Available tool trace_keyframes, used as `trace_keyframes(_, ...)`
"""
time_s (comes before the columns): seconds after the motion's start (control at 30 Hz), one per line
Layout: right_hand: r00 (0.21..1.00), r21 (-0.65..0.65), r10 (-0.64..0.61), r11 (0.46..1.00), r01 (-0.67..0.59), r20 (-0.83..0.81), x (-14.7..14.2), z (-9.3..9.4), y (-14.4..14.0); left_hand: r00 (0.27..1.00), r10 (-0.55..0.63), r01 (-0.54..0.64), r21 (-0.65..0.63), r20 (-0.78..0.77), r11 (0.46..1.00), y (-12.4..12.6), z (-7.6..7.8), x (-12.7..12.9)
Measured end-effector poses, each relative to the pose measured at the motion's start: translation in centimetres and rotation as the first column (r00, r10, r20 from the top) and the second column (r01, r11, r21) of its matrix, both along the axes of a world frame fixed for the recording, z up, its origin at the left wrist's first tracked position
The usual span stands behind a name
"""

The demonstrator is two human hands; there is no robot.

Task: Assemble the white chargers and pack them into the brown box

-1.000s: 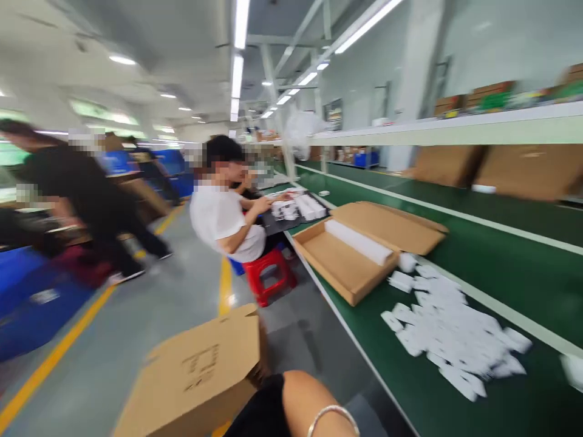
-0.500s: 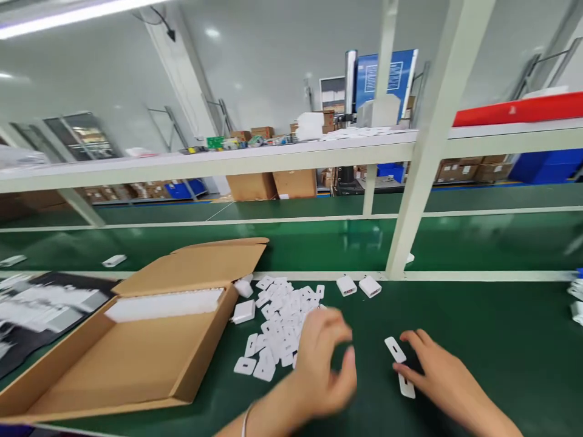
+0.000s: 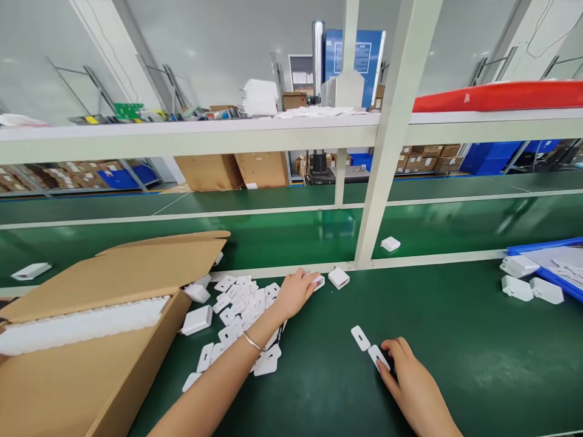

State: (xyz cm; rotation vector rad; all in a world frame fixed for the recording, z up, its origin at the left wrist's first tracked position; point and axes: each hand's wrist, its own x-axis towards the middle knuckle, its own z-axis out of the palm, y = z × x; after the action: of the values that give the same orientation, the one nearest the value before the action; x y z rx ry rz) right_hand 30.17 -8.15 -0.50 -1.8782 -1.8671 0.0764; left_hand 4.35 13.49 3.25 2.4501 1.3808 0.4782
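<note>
My left hand, with a bracelet at its wrist, is stretched forward past a pile of white slotted plates. Its fingers close on a small white charger, partly hidden by them. Just right of that stands a second white charger, its port side facing me. On the green bench, my right hand has thumb and forefinger at the edges of one slotted plate. Another slotted plate lies end to end with it, farther from me.
An open cardboard box with a white liner occupies the left. Beside it lies a white charger. More chargers sit at right by a blue tray. A frame post rises at the bench's back edge.
My left hand has moved forward from above the bench near the pile to the chargers at the back. My right hand stays by the two plates. The view has turned right.
</note>
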Motion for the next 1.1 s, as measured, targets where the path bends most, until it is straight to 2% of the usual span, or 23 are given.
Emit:
trace_keyframes(0.03, 1.0, -0.002, -0.01, 1.0, 0.01, 0.008, -0.1, 0.1, 0.1, 0.999, 0.017, -0.016, -0.025, 0.047, 1.0, -0.5, 0.1, -0.4)
trace_keyframes(0.1, 0.999, -0.008, -0.023, 1.0, 0.024, 0.045, -0.4, 0.3, 0.4, 0.966, 0.055, -0.019, -0.142, 0.252, 0.99, -1.9, 0.4, -1.3)
trace_keyframes(0.13, 0.998, -0.011, -0.02, 1.0, 0.021, 0.065, -0.6, 0.4, 0.5, 0.917, 0.087, 0.006, -0.232, 0.39, 0.973, -2.8, 0.6, -1.7)
trace_keyframes(0.2, 0.995, -0.005, 0.009, 1.0, -0.009, 0.096, -0.6, 0.4, 0.9, 0.757, 0.18, 0.112, -0.396, 0.628, 0.911, -4.9, 1.1, -2.3)
trace_keyframes(0.23, 0.994, 0.004, 0.032, 0.999, -0.033, 0.107, -0.5, 0.4, 1.0, 0.682, 0.222, 0.168, -0.445, 0.696, 0.879, -5.9, 1.3, -2.5)
trace_keyframes(0.27, 0.991, 0.019, 0.054, 0.998, -0.056, 0.121, -0.3, 0.4, 1.1, 0.638, 0.246, 0.204, -0.468, 0.73, 0.86, -6.9, 1.4, -2.7)
trace_keyframes(0.37, 0.979, 0.085, 0.057, 0.994, -0.074, 0.196, 0.7, 0.4, 1.1, 0.575, 0.272, 0.229, -0.47, 0.772, 0.852, -8.9, 1.0, -3.0)
trace_keyframes(0.43, 0.972, 0.111, 0.006, 0.993, -0.033, 0.235, 1.5, 0.6, 1.0, 0.559, 0.282, 0.213, -0.464, 0.78, 0.86, -9.4, -0.1, -3.2)
trace_keyframes(0.5, 0.978, 0.11, -0.049, 0.994, 0.028, 0.202, 2.1, 1.2, 1.1, 0.544, 0.291, 0.217, -0.467, 0.787, 0.857, -9.5, -1.5, -3.3)
trace_keyframes(0.57, 0.995, 0.067, -0.071, 0.996, 0.066, 0.065, 2.2, 2.2, 1.4, 0.53, 0.293, 0.241, -0.472, 0.796, 0.848, -9.4, -2.6, -3.4)
trace_keyframes(0.63, 0.988, -0.005, -0.068, 0.998, 0.068, -0.141, 1.2, 3.6, 2.0, 0.537, 0.27, 0.258, -0.461, 0.799, 0.849, -9.6, -3.0, -3.6)
trace_keyframes(0.73, 0.893, -0.086, -0.043, 0.996, 0.004, -0.449, -2.0, 5.5, 3.4, 0.6, 0.188, 0.253, -0.407, 0.778, 0.878, -10.2, -2.7, -3.9)
trace_keyframes(0.83, 0.78, -0.09, 0.031, 0.99, -0.111, -0.624, -6.4, 6.8, 5.3, 0.654, 0.108, 0.252, -0.351, 0.749, 0.902, -10.9, -1.9, -4.2)
trace_keyframes(0.97, 0.74, -0.063, 0.155, 0.964, -0.257, -0.654, -10.8, 7.5, 7.4, 0.668, 0.061, 0.252, -0.303, 0.741, 0.919, -11.1, -1.6, -4.4)
trace_keyframes(1.1, 0.71, -0.005, 0.215, 0.956, -0.294, -0.671, -12.6, 7.6, 8.5, 0.635, 0.069, 0.193, -0.245, 0.77, 0.95, -10.8, -1.8, -4.1)
